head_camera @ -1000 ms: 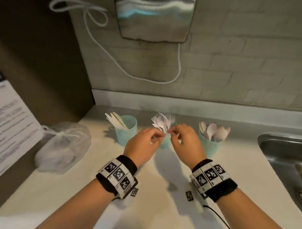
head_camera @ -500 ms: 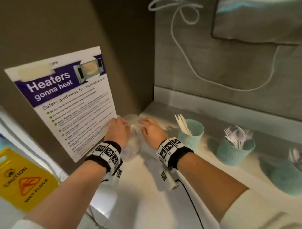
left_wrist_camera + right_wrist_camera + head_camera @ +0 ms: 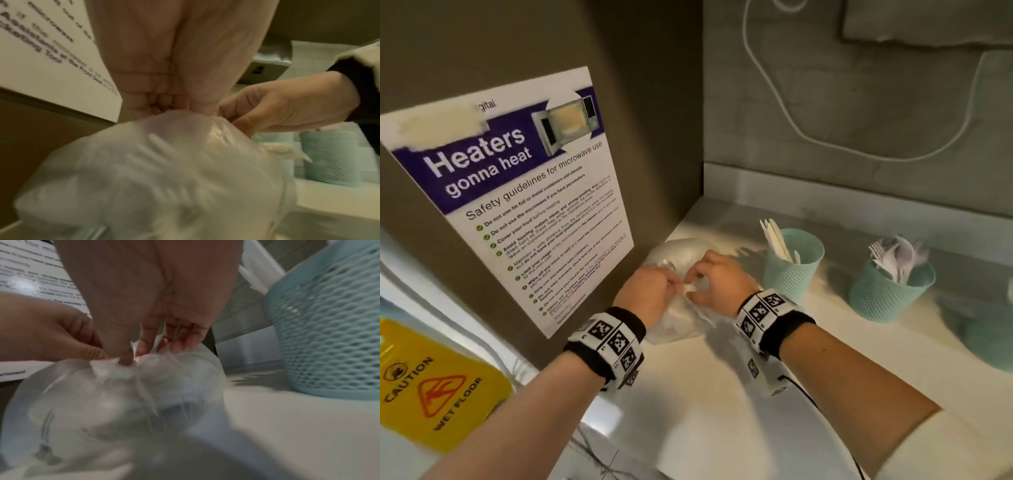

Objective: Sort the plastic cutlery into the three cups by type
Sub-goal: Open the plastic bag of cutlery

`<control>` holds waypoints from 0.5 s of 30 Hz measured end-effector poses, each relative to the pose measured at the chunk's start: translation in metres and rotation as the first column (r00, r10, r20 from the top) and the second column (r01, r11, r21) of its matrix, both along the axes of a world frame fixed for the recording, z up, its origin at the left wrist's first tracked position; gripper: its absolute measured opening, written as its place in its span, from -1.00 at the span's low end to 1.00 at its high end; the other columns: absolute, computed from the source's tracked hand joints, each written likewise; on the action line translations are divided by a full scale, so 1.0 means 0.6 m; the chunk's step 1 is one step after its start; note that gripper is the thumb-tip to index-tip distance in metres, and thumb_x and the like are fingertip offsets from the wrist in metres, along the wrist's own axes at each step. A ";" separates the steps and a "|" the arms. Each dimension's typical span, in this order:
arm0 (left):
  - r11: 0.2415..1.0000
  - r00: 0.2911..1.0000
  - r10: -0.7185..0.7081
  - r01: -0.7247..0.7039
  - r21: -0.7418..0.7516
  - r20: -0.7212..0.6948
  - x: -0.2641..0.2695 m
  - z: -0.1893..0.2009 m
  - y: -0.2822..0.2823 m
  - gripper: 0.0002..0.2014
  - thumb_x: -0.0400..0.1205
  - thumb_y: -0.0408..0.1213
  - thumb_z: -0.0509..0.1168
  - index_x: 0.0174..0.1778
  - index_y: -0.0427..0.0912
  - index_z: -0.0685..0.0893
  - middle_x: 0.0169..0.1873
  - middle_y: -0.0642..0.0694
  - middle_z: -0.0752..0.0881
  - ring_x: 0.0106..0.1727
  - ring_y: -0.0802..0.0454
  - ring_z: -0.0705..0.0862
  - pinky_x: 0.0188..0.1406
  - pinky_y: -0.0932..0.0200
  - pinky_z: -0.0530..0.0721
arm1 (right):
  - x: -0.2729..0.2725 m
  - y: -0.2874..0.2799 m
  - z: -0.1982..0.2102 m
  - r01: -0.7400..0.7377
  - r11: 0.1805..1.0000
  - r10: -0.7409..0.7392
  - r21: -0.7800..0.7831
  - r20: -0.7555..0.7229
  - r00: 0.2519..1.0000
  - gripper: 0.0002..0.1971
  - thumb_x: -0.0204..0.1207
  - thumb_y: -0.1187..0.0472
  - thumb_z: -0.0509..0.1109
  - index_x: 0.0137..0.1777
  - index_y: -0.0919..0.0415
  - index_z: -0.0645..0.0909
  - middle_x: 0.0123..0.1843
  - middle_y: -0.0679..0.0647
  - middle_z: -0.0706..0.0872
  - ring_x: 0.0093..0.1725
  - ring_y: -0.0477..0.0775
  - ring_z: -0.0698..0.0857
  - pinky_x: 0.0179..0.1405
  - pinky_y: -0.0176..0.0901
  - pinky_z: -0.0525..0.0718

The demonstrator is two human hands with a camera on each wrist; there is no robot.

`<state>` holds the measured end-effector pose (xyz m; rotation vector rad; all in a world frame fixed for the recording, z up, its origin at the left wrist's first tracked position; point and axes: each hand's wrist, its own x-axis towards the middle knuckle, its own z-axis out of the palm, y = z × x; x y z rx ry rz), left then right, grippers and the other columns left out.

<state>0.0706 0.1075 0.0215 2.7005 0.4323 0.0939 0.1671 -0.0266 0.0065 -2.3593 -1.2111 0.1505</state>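
A knotted clear plastic bag (image 3: 677, 320) of white cutlery lies on the white counter (image 3: 705, 394) by the left wall. Both hands work at its knot (image 3: 112, 368). My left hand (image 3: 654, 291) has its fingers curled and pinches the bag's top. My right hand (image 3: 709, 284) pinches the knot with thumb and forefinger. A teal mesh cup (image 3: 792, 270) with knives stands just right of the bag, and a second teal cup (image 3: 887, 294) holding forks stands farther right. A third teal cup (image 3: 993, 339) is cut off at the right edge. The bag (image 3: 156, 175) fills the left wrist view.
A brown side wall carries a microwave safety poster (image 3: 517, 192) just left of the bag. A yellow wet floor sign (image 3: 431, 387) is low at the left. A white cable (image 3: 825, 130) hangs on the tiled back wall. The counter's front edge (image 3: 626, 442) lies near my forearms.
A second ago both hands were at the fork cup. They moved left to the bag, and my view swung left with them. Now they pinch the bag's knot.
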 end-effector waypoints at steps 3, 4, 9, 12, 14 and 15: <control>0.994 0.994 -0.105 0.104 -0.033 -0.013 -0.015 -0.004 -0.038 -0.83 0.64 -0.18 0.26 0.01 -0.03 0.76 0.04 -0.06 0.72 0.12 -0.04 0.65 0.17 0.08 0.57 | -0.035 -0.046 -0.006 0.035 0.999 -0.034 -0.024 0.042 0.999 -0.81 0.33 0.04 0.47 -0.07 0.01 0.65 -0.10 -0.04 0.62 -0.12 0.03 0.57 -0.01 -0.08 0.58; 0.989 0.991 -0.135 0.134 -0.056 -0.017 -0.020 -0.004 -0.053 -0.84 0.64 -0.17 0.27 0.02 -0.04 0.75 0.03 -0.05 0.72 0.11 -0.01 0.64 0.16 0.09 0.56 | -0.047 -0.065 -0.007 0.047 0.999 -0.046 -0.023 0.044 0.998 -0.84 0.32 0.05 0.48 -0.13 0.00 0.63 -0.18 -0.08 0.61 -0.18 0.00 0.56 -0.07 -0.10 0.57; 0.926 0.941 -0.332 0.338 -0.170 0.065 -0.043 0.001 -0.115 -0.84 0.62 -0.11 0.33 0.06 0.02 0.74 -0.01 0.03 0.67 -0.07 0.18 0.59 0.05 0.19 0.57 | -0.091 -0.171 -0.001 0.135 0.989 -0.119 0.068 -0.193 0.974 -0.77 0.26 0.17 0.50 -0.37 -0.05 0.47 -0.43 -0.14 0.50 -0.42 -0.07 0.47 -0.34 -0.18 0.50; 0.890 0.897 -0.430 0.440 -0.122 0.099 -0.042 0.008 -0.144 -0.82 0.64 -0.12 0.29 0.11 0.05 0.72 0.02 0.08 0.64 0.06 0.16 0.57 0.08 0.25 0.51 | -0.108 -0.227 0.012 0.172 0.960 -0.089 0.221 -0.340 0.936 -0.69 0.32 0.33 0.49 -0.40 -0.01 0.42 -0.41 -0.09 0.49 -0.42 -0.12 0.41 -0.32 -0.23 0.47; 0.876 0.878 -0.453 0.471 -0.107 0.157 -0.038 0.013 -0.164 -0.81 0.65 -0.13 0.27 0.12 0.04 0.72 0.03 0.09 0.63 0.11 0.15 0.55 0.10 0.27 0.47 | -0.117 -0.260 0.020 0.244 0.917 -0.121 0.317 -0.362 0.924 -0.72 0.40 0.37 0.45 -0.34 0.05 0.44 -0.39 -0.08 0.50 -0.40 -0.16 0.43 -0.31 -0.31 0.47; 0.871 0.871 -0.454 0.478 -0.114 0.185 -0.035 0.016 -0.175 -0.81 0.66 -0.14 0.26 0.11 0.03 0.72 0.04 0.09 0.62 0.12 0.15 0.54 0.13 0.25 0.49 | -0.121 -0.273 0.022 0.291 0.886 -0.152 0.361 -0.366 0.918 -0.75 0.43 0.38 0.43 -0.31 0.09 0.45 -0.39 -0.08 0.50 -0.40 -0.17 0.43 -0.32 -0.35 0.46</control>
